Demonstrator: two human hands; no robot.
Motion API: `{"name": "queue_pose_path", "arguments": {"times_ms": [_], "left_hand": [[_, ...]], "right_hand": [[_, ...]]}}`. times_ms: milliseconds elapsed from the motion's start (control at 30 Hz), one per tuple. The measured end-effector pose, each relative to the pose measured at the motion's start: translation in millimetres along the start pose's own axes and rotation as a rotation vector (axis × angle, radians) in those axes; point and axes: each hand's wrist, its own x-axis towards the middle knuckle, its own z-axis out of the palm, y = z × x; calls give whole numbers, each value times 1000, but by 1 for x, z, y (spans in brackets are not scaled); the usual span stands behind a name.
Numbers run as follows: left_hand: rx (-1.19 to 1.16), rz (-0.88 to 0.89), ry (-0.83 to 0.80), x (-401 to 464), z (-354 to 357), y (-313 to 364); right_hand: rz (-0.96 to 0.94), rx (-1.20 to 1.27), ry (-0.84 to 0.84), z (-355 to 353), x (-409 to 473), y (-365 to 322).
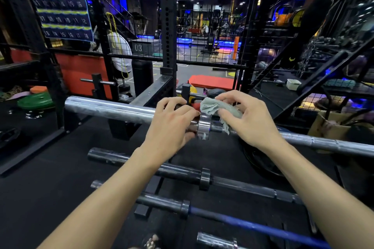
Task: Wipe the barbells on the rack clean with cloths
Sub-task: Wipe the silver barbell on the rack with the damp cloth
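Barbells lie across a black rack in a dim gym with blue lighting, seen from the head of a person looking down at both bare forearms. Highest and nearest the hands is a silver barbell, running from the left side of the view to the right edge, its thick smooth sleeve on the left and its thinner shaft on the right. A shiny collar separates the two parts, roughly at the centre of the view.

The left hand is curled over the sleeve just left of the collar, gripping the bar from above. The right hand sits just right of the collar, its fingers bent around a pale grey-green cloth, which is bunched against the bar and collar; a frayed corner hangs below the bar.

Below this bar, lower on the rack, lie three more: a dark barbell with a black collar, then a blue-shafted barbell, and at the bottom edge the end of another silver bar.

Behind the rack stands a perforated black upright post and a wire mesh partition. A numbered pocket chart hangs at the upper left, and a red mat lies on the floor beyond
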Motion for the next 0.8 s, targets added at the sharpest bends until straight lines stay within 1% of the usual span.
{"name": "queue_pose_path", "arguments": {"times_ms": [167,233,333,467,600,700,733,800], "left_hand": [[15,60,-19,13,4,-9],[-5,64,-86,19,2,-14],[-54,52,-231,28,-3,-21],[-143,52,-302,32,-9,-25],[-154,49,-325,32,-7,-28],[-179,60,-326,35,-8,-28],[-182,69,-351,36,-9,-28],[-185,74,-400,42,-10,-31]], "right_hand": [[-45,-63,9,8,6,2],[-71,-108,16,9,11,2],[-100,-164,-2,9,19,3],[-132,-214,-90,16,25,4],[-249,-217,-69,24,8,-1],[-393,-266,-194,33,-16,-10],[-410,-281,-187,34,-17,-10],[-364,-265,-78,33,-3,-7]]}}
